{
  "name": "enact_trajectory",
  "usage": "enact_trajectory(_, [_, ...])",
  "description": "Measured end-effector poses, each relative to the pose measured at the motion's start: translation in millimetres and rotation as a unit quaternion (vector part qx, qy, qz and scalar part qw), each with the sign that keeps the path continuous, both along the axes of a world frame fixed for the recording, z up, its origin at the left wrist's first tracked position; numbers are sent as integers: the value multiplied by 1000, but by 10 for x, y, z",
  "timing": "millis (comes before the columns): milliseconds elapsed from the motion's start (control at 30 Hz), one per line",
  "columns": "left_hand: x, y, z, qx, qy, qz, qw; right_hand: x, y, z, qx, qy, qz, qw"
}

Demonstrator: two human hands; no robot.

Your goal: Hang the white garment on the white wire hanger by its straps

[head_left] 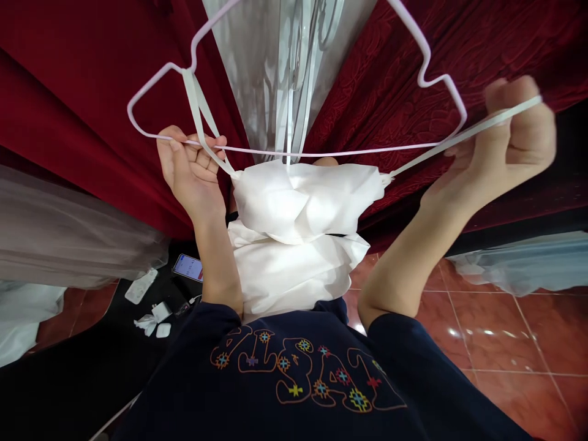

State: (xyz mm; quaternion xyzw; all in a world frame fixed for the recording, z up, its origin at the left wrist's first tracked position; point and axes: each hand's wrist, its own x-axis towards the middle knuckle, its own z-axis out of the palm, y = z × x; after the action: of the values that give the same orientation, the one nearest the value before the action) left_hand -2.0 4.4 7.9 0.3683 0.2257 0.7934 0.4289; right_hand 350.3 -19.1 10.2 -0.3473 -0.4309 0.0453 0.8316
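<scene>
A pale pink clothes hanger spans the upper part of the head view, its top cut off by the frame edge. My left hand pinches the hanger's lower bar near its left corner, palm up. One strap of a white garment loops over the hanger's left notch. My right hand is closed on the other strap, pulling it taut out to the right, past the hanger's right corner. The garment hangs gathered below the bar, its lower part bunched over my lap.
Dark red curtains flank a sheer grey-white fabric. On a black surface at lower left lie a lit phone, a white charger and small white items. Red floor tiles show at right.
</scene>
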Motion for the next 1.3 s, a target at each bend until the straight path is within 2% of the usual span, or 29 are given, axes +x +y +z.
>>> enact_trajectory(67, [-13, -1, 5, -7, 2, -4, 1000, 57, 19, 65, -21, -50, 50, 997])
enact_trajectory(233, [-19, 18, -36, -6, -12, -1, 1000, -3, 129, 327, -55, -154, 106, 981])
enact_trajectory(333, [-16, 8, -35, -3, -13, 3, 1000, -69, 205, 436, -53, -186, 122, 973])
enact_trajectory(467, [-13, -35, -24, -13, 7, -6, 1000, -175, 249, 458, -78, -200, 110, 970])
enact_trajectory(567, [-27, -40, -43, -10, 11, -17, 1000, -209, 240, 430, -84, -214, 64, 971])
enact_trajectory(700, [-49, -17, -93, -11, 1, -43, 999, -305, 104, 394, 63, -185, -41, 980])
enact_trajectory(767, [-51, -14, -113, -12, -6, -56, 998, -453, -29, 368, 100, -159, -63, 980])
enact_trajectory(800, [-49, -18, -118, -9, -8, -61, 998, -549, -99, 347, 95, -161, -50, 981])
enact_trajectory(867, [-44, -31, -122, 1, -7, -68, 998, -759, -213, 282, 38, -220, 31, 974])
enact_trajectory(933, [-38, -46, -122, 9, -1, -72, 997, -947, -260, 182, -37, -314, 140, 938])
enact_trajectory(1000, [-35, -58, -127, 13, 7, -70, 997, -1083, -230, 63, -90, -369, 206, 902])
enact_trajectory(1067, [-31, -71, -140, 9, 24, -60, 998, -1165, -155, -54, -113, -356, 207, 904])
enact_trajectory(1133, [-26, -97, -152, -6, 54, -43, 998, -1208, -73, -148, -119, -310, 181, 926])
enact_trajectory(1233, [-19, -178, -142, -65, 126, -15, 990, -1239, 19, -229, -122, -263, 156, 944])
enact_trajectory(1300, [-20, -261, -109, -109, 195, -13, 975, -1247, 62, -254, -127, -253, 150, 947])
